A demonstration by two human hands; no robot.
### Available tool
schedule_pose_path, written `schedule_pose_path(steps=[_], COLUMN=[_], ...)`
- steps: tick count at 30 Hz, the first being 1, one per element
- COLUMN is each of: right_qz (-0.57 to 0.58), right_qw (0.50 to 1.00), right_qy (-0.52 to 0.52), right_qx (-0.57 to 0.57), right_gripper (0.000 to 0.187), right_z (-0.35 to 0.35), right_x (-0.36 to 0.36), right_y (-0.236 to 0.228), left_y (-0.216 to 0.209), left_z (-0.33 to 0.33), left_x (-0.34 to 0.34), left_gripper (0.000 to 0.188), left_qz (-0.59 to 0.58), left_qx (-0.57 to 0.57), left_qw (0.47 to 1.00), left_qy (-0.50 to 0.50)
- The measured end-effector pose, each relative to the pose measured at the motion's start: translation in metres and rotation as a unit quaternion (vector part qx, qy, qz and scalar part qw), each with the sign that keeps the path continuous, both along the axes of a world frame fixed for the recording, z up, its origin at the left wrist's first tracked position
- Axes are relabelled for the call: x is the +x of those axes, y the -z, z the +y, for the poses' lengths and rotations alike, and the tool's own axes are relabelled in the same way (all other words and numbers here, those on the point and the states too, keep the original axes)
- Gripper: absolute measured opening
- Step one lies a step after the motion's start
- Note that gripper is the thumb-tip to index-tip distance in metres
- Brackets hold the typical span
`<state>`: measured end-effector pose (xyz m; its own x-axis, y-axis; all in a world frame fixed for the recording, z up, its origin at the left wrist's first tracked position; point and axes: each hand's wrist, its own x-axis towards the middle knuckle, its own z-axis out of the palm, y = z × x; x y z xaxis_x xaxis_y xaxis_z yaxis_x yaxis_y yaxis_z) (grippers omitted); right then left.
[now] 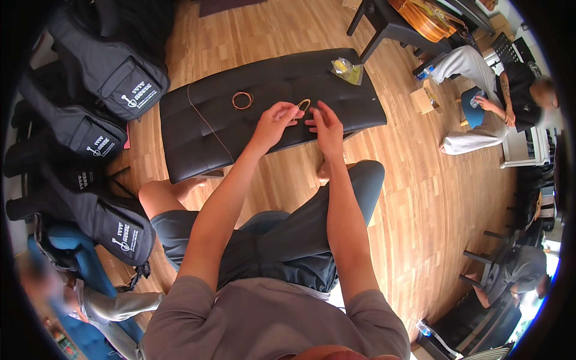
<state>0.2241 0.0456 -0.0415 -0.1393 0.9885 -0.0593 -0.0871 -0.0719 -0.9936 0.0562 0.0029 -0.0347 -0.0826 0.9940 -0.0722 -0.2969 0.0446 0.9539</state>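
1. Wooden floor (432, 198): most of the area is covered by its light brown strips.
2. Worktop (288, 78): black, padded, long bench, placed crosswise in front of the seated wearer; small items are spread over it.
3. Gig bags (120, 84): several black ones, stacked leaning along the left side, white print seen on the fronts.
4. Seated person (519, 90): seen at upper right, black top and light trousers worn, well apart from the worktop.
5. Guitar (423, 21): orange-brown body, laid on black furniture at the top right, partly cut off.
6. Cardboard box (425, 99): opened, set on the floor near the seated person.
7. Left hand (278, 123): held over the worktop's near edge, thumb and fingertips pinching the yellowish coil.
8. Right hand (327, 126): held just beside, fingers half-curled and spread from the thumb; contact with the coil cannot be told.
9. Clear packet (347, 71): yellow contents, left on the worktop's far right corner.
10. Loose string (207, 124): thin, stretched across the worktop's left part, hung over the near edge.
11. Copper-coloured coil (242, 108): laid flat on the worktop, left of the hands.
12. Yellowish coil (309, 104): small loop, held up between both hands.
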Motion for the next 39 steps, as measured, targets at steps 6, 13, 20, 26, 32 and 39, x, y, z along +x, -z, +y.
schedule_pose_path(steps=[6,13,20,26,32,39], right_qz=[0.029,0.094,0.013,0.023,0.154,0.204], right_qw=[0.994,0.992,0.996,0.998,0.977,0.963], right_qy=[-0.100,-0.059,-0.056,-0.051,-0.123,-0.136], right_qx=[-0.026,-0.059,-0.065,-0.021,-0.075,-0.115], right_gripper=[0.038,0.024,0.022,0.026,0.032,0.036], right_z=[0.024,0.030,0.032,0.029,0.024,0.019], right_x=[-0.001,-0.001,-0.006,-0.013,-0.011,-0.018], right_y=[-0.005,-0.009,-0.002,-0.005,-0.005,-0.007], left_y=[0.002,0.016,0.022,0.025,0.024,0.029], left_z=[0.014,0.020,0.015,0.016,0.018,0.016], left_x=[-0.013,-0.012,-0.016,-0.019,-0.022,-0.021], left_gripper=[0.029,0.033,0.029,0.028,0.028,0.028], left_qz=[-0.045,-0.024,-0.062,-0.105,-0.132,-0.151], left_qx=[-0.042,-0.041,-0.022,-0.016,-0.032,-0.020], left_qw=[0.998,0.999,0.998,0.994,0.990,0.988], left_qy=[0.025,0.003,0.006,-0.020,-0.031,-0.037])
